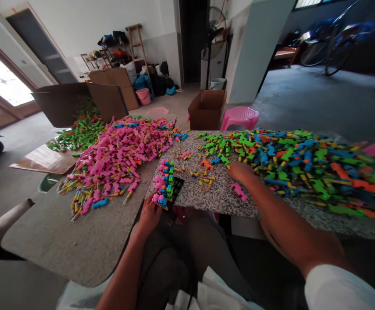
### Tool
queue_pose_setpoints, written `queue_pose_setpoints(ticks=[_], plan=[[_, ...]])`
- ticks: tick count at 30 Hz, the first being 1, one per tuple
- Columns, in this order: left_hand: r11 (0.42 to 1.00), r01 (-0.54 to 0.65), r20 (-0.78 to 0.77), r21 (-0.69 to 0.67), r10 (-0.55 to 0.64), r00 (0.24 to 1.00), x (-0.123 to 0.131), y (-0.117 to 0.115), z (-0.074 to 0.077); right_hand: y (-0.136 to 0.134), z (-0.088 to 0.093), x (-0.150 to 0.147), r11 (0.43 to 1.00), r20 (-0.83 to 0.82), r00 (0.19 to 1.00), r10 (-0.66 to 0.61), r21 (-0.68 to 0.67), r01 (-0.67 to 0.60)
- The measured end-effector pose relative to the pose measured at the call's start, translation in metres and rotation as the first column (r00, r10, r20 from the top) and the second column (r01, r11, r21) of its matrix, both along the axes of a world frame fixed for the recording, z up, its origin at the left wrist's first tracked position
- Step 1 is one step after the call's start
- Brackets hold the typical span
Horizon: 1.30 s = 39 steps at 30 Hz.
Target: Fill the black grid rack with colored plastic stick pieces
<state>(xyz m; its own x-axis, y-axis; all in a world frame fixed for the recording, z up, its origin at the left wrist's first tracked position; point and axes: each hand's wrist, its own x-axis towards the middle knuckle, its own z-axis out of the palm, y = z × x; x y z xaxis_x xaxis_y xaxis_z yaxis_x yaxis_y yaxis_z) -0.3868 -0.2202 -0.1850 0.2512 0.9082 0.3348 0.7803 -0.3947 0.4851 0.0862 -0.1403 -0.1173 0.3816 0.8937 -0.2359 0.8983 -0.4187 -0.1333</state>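
My left hand [149,215] grips the near end of a black tray [175,188] at the table's front edge. On the tray stand rows of pink, blue and green plastic toy pieces [164,181]. My right hand [239,171] reaches forward, palm down, to the near edge of a big pile of green, blue and orange pieces [303,161]; whether its fingers hold a piece is hidden. A single pink piece [239,190] lies just below that hand. A large pink pile [119,159] covers the table to the left.
Small loose pieces [202,174] are scattered on the speckled stone table [213,198]. A green pile [78,133] lies by open cardboard boxes [78,101] at the far left. Another box [206,110] and a pink stool [240,116] stand behind the table.
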Motion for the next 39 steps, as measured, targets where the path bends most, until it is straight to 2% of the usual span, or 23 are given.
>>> queue_pose_setpoints(ticks=[3, 5, 8, 10, 12, 16, 22, 26, 28, 30, 34, 36, 39], plan=[[1.0, -0.005, 0.002, 0.009, 0.005, 1.0, -0.002, 0.002, -0.004, -0.005, 0.002, -0.002, 0.998, 0.034, 0.999, -0.012, -0.055, 0.014], [1.0, -0.011, 0.0, 0.02, 0.011, 1.0, -0.002, 0.003, -0.008, -0.006, 0.006, -0.002, 0.988, 0.011, 0.994, 0.11, -0.109, -0.108], [0.999, -0.021, 0.0, 0.044, 0.021, 1.0, -0.003, 0.004, -0.011, -0.003, 0.011, -0.001, 0.932, -0.106, 0.948, 0.3, -0.18, -0.315], [0.998, -0.024, 0.004, 0.051, 0.024, 1.0, -0.003, 0.004, -0.013, 0.002, 0.013, 0.003, 0.918, -0.17, 0.925, 0.339, -0.154, -0.365], [0.998, -0.024, 0.006, 0.05, 0.023, 1.0, -0.003, 0.005, -0.014, 0.011, 0.012, 0.006, 0.938, -0.15, 0.934, 0.325, -0.072, -0.339], [0.999, -0.023, 0.009, 0.039, 0.023, 1.0, -0.002, 0.004, -0.012, 0.03, 0.004, 0.008, 0.976, 0.013, 0.982, 0.188, 0.107, -0.188], [0.999, -0.029, 0.022, 0.016, 0.028, 0.999, -0.001, 0.001, -0.008, 0.038, -0.008, 0.008, 0.98, 0.062, 0.985, 0.161, 0.111, -0.167], [0.999, -0.025, 0.018, 0.023, 0.024, 1.0, 0.0, 0.002, -0.007, 0.032, -0.004, 0.01, 0.982, 0.085, 0.988, 0.129, 0.128, -0.139], [0.999, -0.022, 0.015, 0.026, 0.022, 1.0, 0.0, 0.003, -0.008, 0.027, 0.002, 0.002, 0.974, 0.042, 0.992, 0.116, 0.191, -0.122], [0.999, -0.021, 0.014, 0.03, 0.02, 1.0, 0.0, 0.004, -0.009, 0.02, 0.009, -0.014, 0.954, -0.076, 0.988, 0.136, 0.277, -0.11], [0.999, -0.028, 0.006, 0.027, 0.028, 1.0, 0.0, 0.004, -0.008, 0.007, 0.017, -0.053, 0.925, -0.296, 0.918, 0.263, 0.348, -0.153], [0.999, -0.037, 0.006, 0.021, 0.037, 0.999, 0.001, 0.004, -0.008, 0.005, 0.015, -0.062, 0.929, -0.28, 0.921, 0.271, 0.327, -0.174], [0.999, -0.039, 0.015, 0.026, 0.038, 0.999, 0.002, 0.004, -0.007, 0.004, 0.009, -0.058, 0.961, -0.174, 0.97, 0.169, 0.249, -0.122]])
